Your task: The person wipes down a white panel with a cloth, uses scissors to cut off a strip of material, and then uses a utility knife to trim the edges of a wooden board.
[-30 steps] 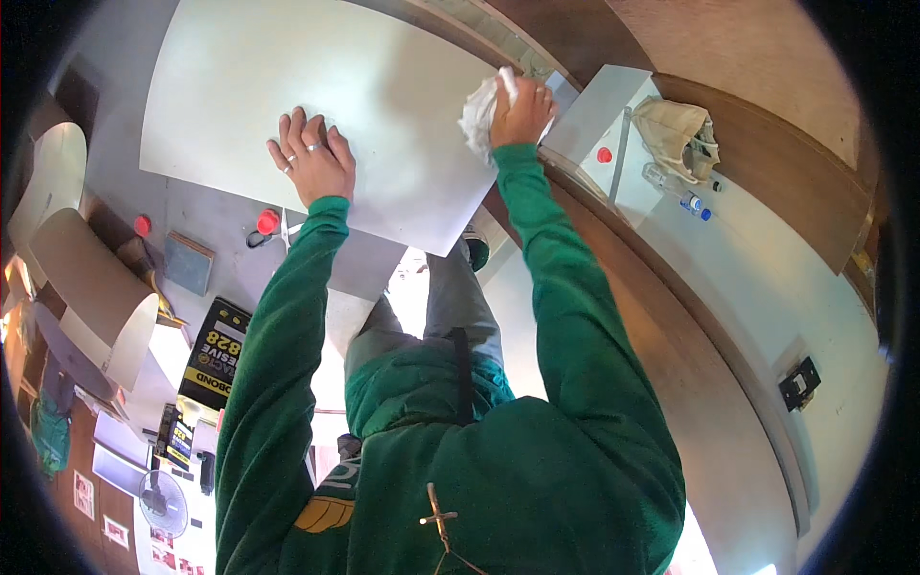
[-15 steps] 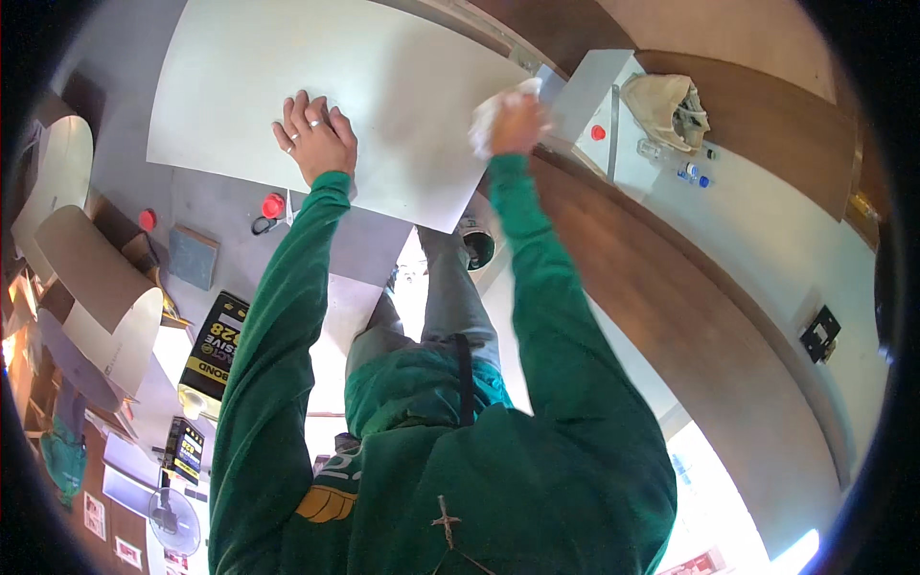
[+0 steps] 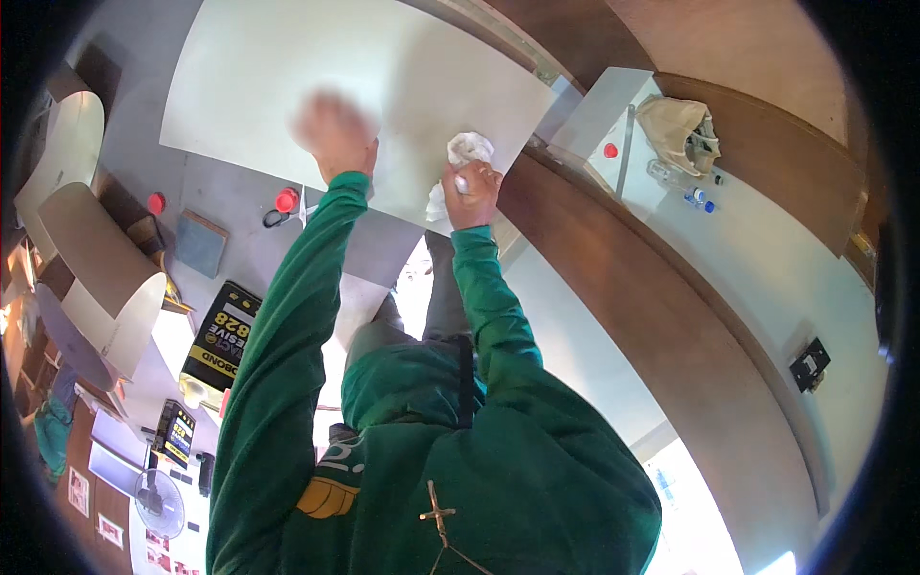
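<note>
White crumpled cloth point(image 3: 467, 153) is being clutched in the closed right hand point(image 3: 471, 187) against the pale sheet point(image 3: 287, 77); the blurred left hand point(image 3: 331, 129) is lying on that sheet, its openness unclear.

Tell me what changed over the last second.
The right hand slid the white cloth from the white sheet's far right corner back toward the middle of its near edge. The left hand, now blurred, shifted right across the sheet. The cloth stays gripped; the sheet stays put.
</note>
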Demonstrator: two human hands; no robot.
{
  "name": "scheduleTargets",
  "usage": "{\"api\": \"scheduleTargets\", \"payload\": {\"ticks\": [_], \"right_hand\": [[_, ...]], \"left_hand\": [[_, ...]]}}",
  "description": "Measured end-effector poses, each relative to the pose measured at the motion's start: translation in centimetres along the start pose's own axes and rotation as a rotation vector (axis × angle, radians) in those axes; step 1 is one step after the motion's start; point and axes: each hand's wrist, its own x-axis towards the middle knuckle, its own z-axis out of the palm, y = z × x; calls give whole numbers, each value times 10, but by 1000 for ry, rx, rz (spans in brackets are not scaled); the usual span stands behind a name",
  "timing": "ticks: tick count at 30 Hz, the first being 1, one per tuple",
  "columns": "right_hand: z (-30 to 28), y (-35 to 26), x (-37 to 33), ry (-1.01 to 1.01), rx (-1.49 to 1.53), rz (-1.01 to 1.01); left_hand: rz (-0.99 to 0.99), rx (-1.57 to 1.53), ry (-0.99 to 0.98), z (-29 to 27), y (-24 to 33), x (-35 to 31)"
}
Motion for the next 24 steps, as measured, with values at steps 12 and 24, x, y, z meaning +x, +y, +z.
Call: {"api": "scheduleTargets", "payload": {"ticks": [12, 24], "right_hand": [[25, -17, -12, -27, -125, -62], [35, 30, 54, 189, -42, -78]], "left_hand": [[-17, -2, -22, -2, -1, 5], [-13, -21, -37, 1, -9, 0]]}}
